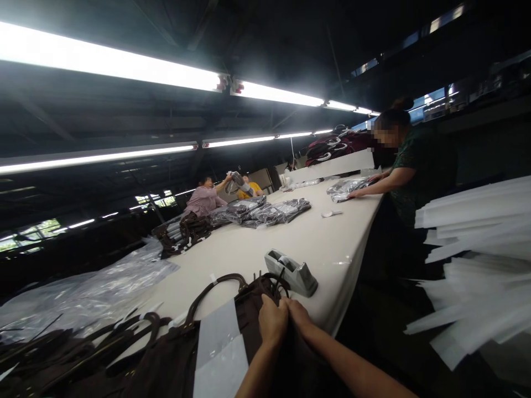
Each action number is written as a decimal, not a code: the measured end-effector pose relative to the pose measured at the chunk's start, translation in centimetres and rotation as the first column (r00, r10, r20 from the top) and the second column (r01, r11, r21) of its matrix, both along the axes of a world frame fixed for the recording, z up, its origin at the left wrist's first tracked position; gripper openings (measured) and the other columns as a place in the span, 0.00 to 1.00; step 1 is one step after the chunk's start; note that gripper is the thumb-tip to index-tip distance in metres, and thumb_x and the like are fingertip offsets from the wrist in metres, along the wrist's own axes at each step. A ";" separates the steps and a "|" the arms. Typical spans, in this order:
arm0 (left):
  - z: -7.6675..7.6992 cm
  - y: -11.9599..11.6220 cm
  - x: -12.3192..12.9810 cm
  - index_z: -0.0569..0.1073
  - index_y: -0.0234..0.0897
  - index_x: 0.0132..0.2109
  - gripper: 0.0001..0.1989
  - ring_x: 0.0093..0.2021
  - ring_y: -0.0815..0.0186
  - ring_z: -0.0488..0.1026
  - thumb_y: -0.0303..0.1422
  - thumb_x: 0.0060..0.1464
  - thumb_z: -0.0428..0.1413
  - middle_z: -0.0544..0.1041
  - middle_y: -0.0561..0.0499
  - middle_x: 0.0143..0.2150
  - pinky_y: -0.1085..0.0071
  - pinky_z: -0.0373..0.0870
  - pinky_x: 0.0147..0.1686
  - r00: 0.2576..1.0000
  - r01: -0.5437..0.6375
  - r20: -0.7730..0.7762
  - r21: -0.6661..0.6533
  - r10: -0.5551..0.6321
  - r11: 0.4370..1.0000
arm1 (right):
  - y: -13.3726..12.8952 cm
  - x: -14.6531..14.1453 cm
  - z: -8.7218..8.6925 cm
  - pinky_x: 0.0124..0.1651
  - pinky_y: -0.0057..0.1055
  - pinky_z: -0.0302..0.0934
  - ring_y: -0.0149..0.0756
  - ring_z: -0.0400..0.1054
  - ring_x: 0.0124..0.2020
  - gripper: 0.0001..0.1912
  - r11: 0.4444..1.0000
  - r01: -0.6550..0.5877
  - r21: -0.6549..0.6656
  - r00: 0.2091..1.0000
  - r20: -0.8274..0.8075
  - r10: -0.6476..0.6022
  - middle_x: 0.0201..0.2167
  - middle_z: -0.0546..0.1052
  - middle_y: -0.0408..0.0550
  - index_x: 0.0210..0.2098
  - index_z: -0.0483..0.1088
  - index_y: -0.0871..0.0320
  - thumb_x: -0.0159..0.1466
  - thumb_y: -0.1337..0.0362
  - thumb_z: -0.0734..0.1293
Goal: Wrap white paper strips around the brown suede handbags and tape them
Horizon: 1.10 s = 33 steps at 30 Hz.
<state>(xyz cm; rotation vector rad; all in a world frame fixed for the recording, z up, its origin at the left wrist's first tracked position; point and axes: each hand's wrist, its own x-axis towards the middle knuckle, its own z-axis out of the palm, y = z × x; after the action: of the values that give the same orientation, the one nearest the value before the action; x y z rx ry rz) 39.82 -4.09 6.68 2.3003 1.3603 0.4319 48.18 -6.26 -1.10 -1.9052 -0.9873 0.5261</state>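
Observation:
Both of my hands meet at the right edge of a dark brown bag (161, 362) with looped handles. My left hand (272, 320) is closed on the bag's upper corner, beside a dark strap. Touching it, my right hand (297, 316) is also closed at that corner; its fingertips are partly hidden. A pale sheet (219, 354) lies across the bag's front. Just beyond my hands a grey tape dispenser (292, 272) stands on the cream table (244, 246).
Clear plastic bags (103, 284) spread along the left. Plastic-wrapped items (265, 212) lie farther up the table. On the right, a person (415, 160) leans over another wrapped item (346, 188). White sheets (485, 221) stand near the right edge. Two people work at the far left.

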 end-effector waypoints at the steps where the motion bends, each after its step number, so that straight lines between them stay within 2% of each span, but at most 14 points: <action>1: -0.3 -0.3 0.0 0.63 0.21 0.58 0.25 0.51 0.51 0.74 0.34 0.57 0.48 0.77 0.32 0.48 0.64 0.67 0.48 1.000 -0.010 -0.003 -0.004 0.010 1.000 | -0.3 0.2 -0.1 0.42 0.30 0.58 0.42 0.69 0.42 0.08 1.000 -0.024 0.012 1.000 -0.001 0.024 0.33 0.78 0.49 0.31 0.70 0.57 0.63 0.67 0.60; 4: -0.8 -0.6 -0.1 0.54 0.17 0.63 0.32 0.53 0.51 0.73 0.31 0.55 0.49 0.75 0.30 0.50 0.64 0.67 0.48 0.999 -0.019 -0.028 -0.027 0.018 0.999 | -1.5 0.8 -0.1 0.38 0.29 0.57 0.41 0.68 0.38 0.06 0.992 -0.116 0.044 0.993 0.003 0.116 0.29 0.77 0.48 0.23 0.67 0.58 0.57 0.68 0.64; 7: -1.0 -0.7 -0.3 0.46 0.14 0.66 0.37 0.53 0.51 0.73 0.27 0.52 0.49 0.75 0.29 0.51 0.62 0.67 0.48 0.998 -0.013 -0.059 -0.039 0.011 0.999 | -3.1 1.2 -0.1 0.32 0.28 0.54 0.38 0.66 0.32 0.05 0.977 -0.207 0.058 0.978 0.002 0.207 0.24 0.74 0.45 0.21 0.65 0.58 0.51 0.69 0.66; 12: -1.7 -1.2 -0.3 0.45 0.13 0.66 0.37 0.51 0.51 0.73 0.23 0.51 0.47 0.76 0.29 0.50 0.60 0.68 0.49 0.996 0.015 -0.091 -0.027 -0.018 1.000 | -5.6 1.1 -1.3 0.28 0.27 0.48 0.31 0.59 0.25 0.06 0.942 -0.308 0.131 0.948 -0.039 0.315 0.21 0.68 0.40 0.22 0.62 0.58 0.49 0.65 0.65; 14: -2.1 -1.4 -0.3 0.45 0.13 0.66 0.37 0.50 0.51 0.73 0.22 0.51 0.47 0.75 0.29 0.50 0.60 0.68 0.49 0.995 0.025 -0.099 -0.018 -0.027 1.000 | -6.2 0.7 -2.1 0.27 0.28 0.46 0.30 0.57 0.25 0.07 0.957 -0.265 0.116 0.963 -0.024 0.269 0.20 0.67 0.40 0.21 0.59 0.57 0.49 0.66 0.64; 17: -2.7 -1.5 -0.3 0.44 0.12 0.66 0.37 0.49 0.51 0.74 0.22 0.51 0.46 0.76 0.29 0.48 0.60 0.67 0.48 0.994 0.031 -0.103 -0.009 -0.032 0.999 | -6.3 0.1 -3.0 0.28 0.30 0.43 0.32 0.56 0.25 0.06 0.992 -0.111 0.066 0.992 0.073 0.107 0.19 0.67 0.41 0.19 0.57 0.56 0.48 0.68 0.62; 19: -2.9 -1.5 -0.3 0.43 0.12 0.66 0.37 0.49 0.51 0.74 0.23 0.52 0.46 0.76 0.29 0.48 0.60 0.67 0.48 0.995 0.035 -0.095 -0.011 -0.036 0.999 | -6.1 -0.1 -3.3 0.28 0.30 0.43 0.32 0.56 0.25 0.07 0.996 -0.052 0.076 0.996 0.078 0.046 0.18 0.66 0.41 0.19 0.57 0.56 0.48 0.68 0.62; 24: -3.2 -1.1 -0.8 0.42 0.15 0.67 0.38 0.51 0.54 0.73 0.29 0.54 0.47 0.75 0.32 0.51 0.64 0.67 0.49 0.998 0.044 -0.052 -0.036 -0.046 0.998 | -6.8 0.3 -3.6 0.26 0.29 0.45 0.30 0.54 0.22 0.11 0.985 -0.084 0.148 0.983 -0.150 0.106 0.16 0.61 0.38 0.18 0.58 0.56 0.48 0.60 0.66; 27: -3.2 -1.0 -0.8 0.41 0.16 0.67 0.38 0.51 0.54 0.72 0.30 0.55 0.47 0.75 0.33 0.51 0.64 0.66 0.49 0.999 0.045 -0.027 -0.054 -0.046 0.998 | -8.7 0.2 -4.2 0.28 0.29 0.52 0.34 0.60 0.24 0.17 0.969 -0.167 0.181 0.902 -0.368 0.225 0.17 0.66 0.41 0.18 0.63 0.57 0.46 0.53 0.71; 30: -3.3 -1.0 -0.7 0.39 0.16 0.67 0.38 0.52 0.54 0.72 0.31 0.56 0.47 0.75 0.32 0.52 0.63 0.66 0.51 0.999 0.038 0.002 -0.079 -0.038 0.996 | -10.5 -0.9 -5.0 0.32 0.30 0.58 0.36 0.66 0.25 0.17 0.954 -0.185 0.237 0.702 -0.647 0.297 0.20 0.70 0.42 0.21 0.69 0.57 0.44 0.51 0.75; 33: -3.2 -0.9 -0.7 0.38 0.16 0.67 0.39 0.54 0.53 0.71 0.31 0.57 0.47 0.74 0.32 0.53 0.63 0.65 0.51 0.999 0.027 0.025 -0.113 -0.025 0.993 | -11.3 -2.2 -5.2 0.37 0.33 0.62 0.40 0.70 0.29 0.17 0.933 -0.134 0.334 0.521 -0.777 0.354 0.21 0.73 0.45 0.24 0.73 0.57 0.43 0.52 0.75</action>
<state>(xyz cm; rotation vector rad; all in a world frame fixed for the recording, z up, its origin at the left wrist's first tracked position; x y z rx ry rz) 39.14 -5.04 3.47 2.2116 1.3080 0.3627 45.99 -17.60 -6.30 -1.0445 -0.6123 1.2832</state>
